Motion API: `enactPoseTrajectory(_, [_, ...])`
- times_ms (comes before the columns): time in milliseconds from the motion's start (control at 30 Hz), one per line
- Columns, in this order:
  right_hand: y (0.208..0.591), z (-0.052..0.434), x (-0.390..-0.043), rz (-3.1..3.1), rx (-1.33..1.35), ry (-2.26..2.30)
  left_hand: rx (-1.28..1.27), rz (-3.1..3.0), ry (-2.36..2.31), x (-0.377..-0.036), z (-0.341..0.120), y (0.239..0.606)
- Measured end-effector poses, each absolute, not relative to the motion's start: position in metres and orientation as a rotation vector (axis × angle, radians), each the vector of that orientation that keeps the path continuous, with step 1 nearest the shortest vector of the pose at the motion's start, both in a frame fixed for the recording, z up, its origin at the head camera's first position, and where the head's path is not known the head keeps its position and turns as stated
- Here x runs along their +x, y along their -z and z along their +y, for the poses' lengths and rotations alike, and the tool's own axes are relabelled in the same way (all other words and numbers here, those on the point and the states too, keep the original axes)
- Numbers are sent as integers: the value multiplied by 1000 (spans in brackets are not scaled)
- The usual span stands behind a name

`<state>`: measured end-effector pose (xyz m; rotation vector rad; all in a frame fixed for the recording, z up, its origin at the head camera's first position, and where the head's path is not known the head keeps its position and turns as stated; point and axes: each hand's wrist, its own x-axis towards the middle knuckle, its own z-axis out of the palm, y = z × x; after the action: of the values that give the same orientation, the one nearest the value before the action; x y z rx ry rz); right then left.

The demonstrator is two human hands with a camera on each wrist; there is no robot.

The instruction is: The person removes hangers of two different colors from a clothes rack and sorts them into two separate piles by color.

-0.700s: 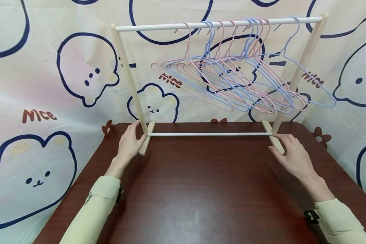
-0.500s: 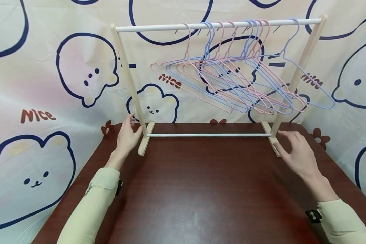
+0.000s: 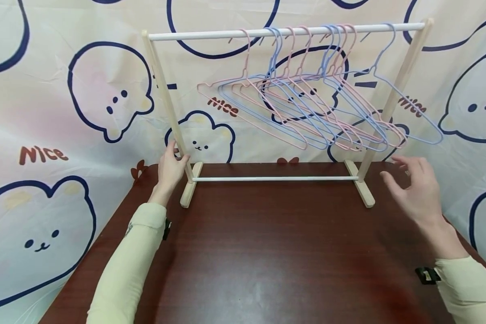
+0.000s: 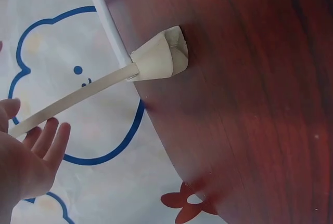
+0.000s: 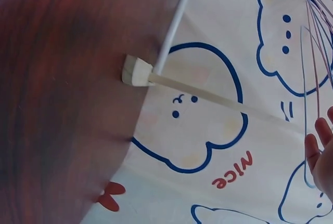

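A tabletop hanger rack with pale wooden posts and a white top rail (image 3: 210, 35) carries several pink hangers (image 3: 255, 114) and blue hangers (image 3: 419, 116). At the lower part of the left post (image 3: 162, 85) is my left hand (image 3: 171, 170), its thumb and fingers spread on either side. In the left wrist view, that post (image 4: 83, 94) passes between them, and the fingers (image 4: 58, 146) reach its edge. My right hand (image 3: 419, 191) hovers to the right of the right post (image 3: 407, 67), fingers loosely bent with nothing in them. Its fingertips (image 5: 312, 148) show at the right wrist view's edge.
The rack's wooden feet (image 3: 191, 191) stand near the back of the dark brown table (image 3: 263, 247), joined by a thin white lower bar (image 3: 275, 178). A cartoon-printed cloth (image 3: 117, 189) hangs close behind the rack and along both sides.
My left hand has risen from the left foot to higher on the post. My right hand has left the right foot and moved outward and up. The rack keeps its place.
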<state>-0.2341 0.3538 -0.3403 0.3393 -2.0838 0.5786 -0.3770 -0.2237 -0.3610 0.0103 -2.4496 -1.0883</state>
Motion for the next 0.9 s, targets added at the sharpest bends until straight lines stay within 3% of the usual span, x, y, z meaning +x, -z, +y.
enactPoseTrajectory(900, [300,384,-233,-1999,253,-504,101,-2543,919,-391,-223,354])
